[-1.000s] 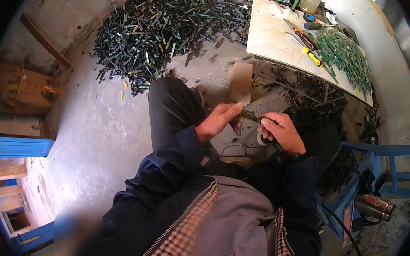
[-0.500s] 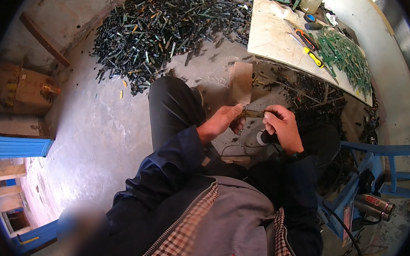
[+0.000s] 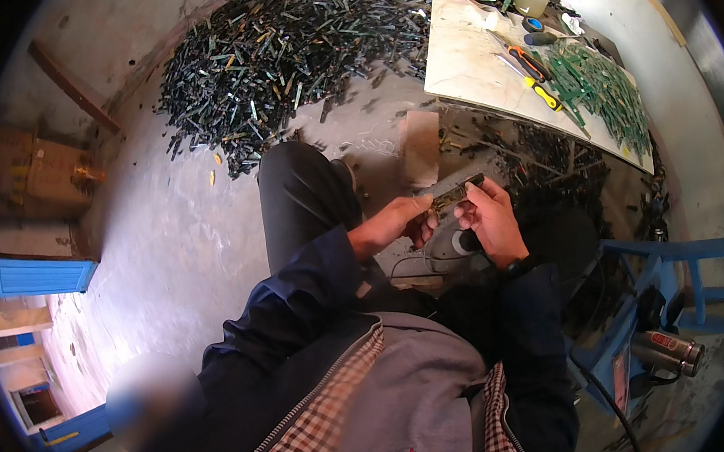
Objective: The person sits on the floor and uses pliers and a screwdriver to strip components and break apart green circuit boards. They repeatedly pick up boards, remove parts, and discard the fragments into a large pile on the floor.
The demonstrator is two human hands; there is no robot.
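Between my two hands is a narrow dark electronic strip with a yellowish-brown part, slanting up to the right. The fingers of my left hand are closed on its lower left end. My right hand pinches the upper right end between thumb and fingers. The fingertips hide parts of the strip, so its exact kind is unclear. Just beyond my hands a flat brown board lies on the floor.
A big heap of dark strips covers the floor ahead. At the right a white tabletop carries green circuit boards, a yellow-handled screwdriver and an orange-and-black tool. Nearby are a blue stool and a metal flask.
The strip has gone from about level to slanting, its right end raised. My right hand has moved slightly up with it, and more of the strip shows. The view has shifted slightly.
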